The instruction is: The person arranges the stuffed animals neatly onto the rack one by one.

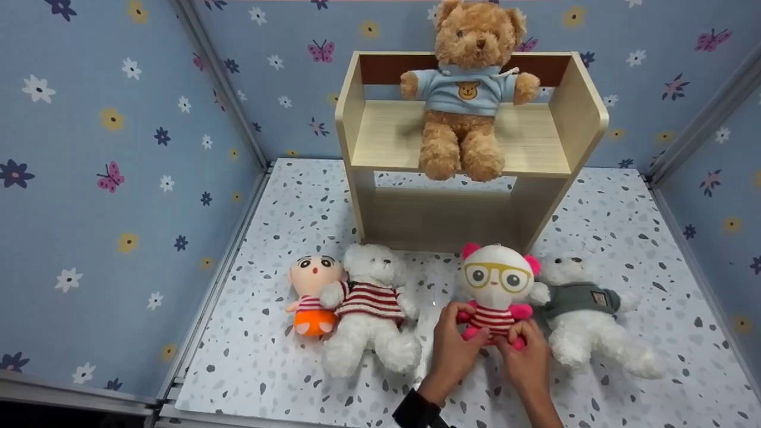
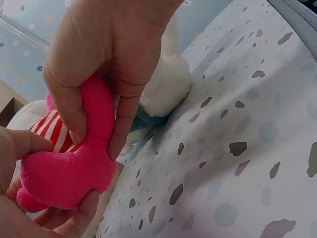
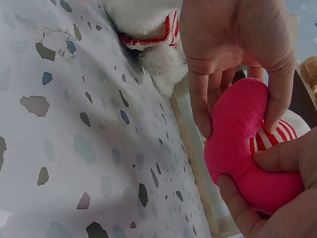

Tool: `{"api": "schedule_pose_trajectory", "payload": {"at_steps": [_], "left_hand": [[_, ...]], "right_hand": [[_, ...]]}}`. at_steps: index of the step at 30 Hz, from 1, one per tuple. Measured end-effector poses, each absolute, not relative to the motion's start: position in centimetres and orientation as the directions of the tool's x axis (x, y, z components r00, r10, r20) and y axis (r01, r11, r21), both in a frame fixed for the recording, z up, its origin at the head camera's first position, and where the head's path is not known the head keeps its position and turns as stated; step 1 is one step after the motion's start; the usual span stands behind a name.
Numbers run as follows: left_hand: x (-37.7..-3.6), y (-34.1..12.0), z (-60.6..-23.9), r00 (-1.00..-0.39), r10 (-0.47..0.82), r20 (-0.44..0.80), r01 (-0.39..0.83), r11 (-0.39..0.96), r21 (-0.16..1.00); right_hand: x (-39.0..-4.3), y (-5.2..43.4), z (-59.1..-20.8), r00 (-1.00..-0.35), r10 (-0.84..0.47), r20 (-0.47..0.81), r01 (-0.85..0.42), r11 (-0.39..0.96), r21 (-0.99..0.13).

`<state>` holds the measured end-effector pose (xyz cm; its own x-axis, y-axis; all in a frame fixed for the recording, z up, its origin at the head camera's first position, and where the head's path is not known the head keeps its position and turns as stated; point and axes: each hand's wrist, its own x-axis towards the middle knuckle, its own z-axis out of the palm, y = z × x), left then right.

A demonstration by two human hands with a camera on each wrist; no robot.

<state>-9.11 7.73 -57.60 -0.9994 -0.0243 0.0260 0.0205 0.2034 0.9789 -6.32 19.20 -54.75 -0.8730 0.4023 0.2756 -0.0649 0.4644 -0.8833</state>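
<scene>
A plush doll (image 1: 498, 279) with a white head, yellow glasses, pink ears and a red-and-white striped top is held upright between both hands, its face toward the camera. My left hand (image 1: 455, 351) grips one side of its lower body, thumb at the front. On the other side, my right hand (image 1: 529, 356) pinches the opposite pink leg. In the left wrist view, thumbs press on the striped belly while fingers wrap behind the pink legs (image 2: 69, 178). The right wrist view shows the pink bottom (image 3: 233, 134) of the doll above the speckled tabletop (image 3: 99, 148).
A wooden two-tier shelf (image 1: 380, 131) stands behind, with a brown teddy bear (image 1: 469, 89) sitting on its upper tier. To the left lie a small orange-shorts doll (image 1: 314, 291) and a white bear (image 1: 371, 309) in stripes. A white plush in a green top (image 1: 579, 300) lies right.
</scene>
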Motion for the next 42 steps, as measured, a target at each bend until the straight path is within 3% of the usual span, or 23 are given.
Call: {"api": "schedule_pose_trajectory", "payload": {"at_steps": [19,32,42], "left_hand": [[-9.4,6.9,-57.1,-0.997,-0.049,0.059,0.051,0.156,0.986],[-9.6,6.5,-56.4,-0.989,-0.102,0.108,0.093,0.145,0.985],[-9.8,6.3,-56.1,-0.983,-0.122,0.14,0.122,0.145,0.982]], "right_hand": [[-6.1,19.1,-53.8,-0.917,0.343,0.205,-0.052,0.407,-0.912],[-7.1,20.7,-55.3,-0.95,0.312,0.031,0.025,0.175,-0.984],[-7.3,21.3,-54.6,-0.964,0.263,-0.032,0.09,0.213,-0.973]]}}
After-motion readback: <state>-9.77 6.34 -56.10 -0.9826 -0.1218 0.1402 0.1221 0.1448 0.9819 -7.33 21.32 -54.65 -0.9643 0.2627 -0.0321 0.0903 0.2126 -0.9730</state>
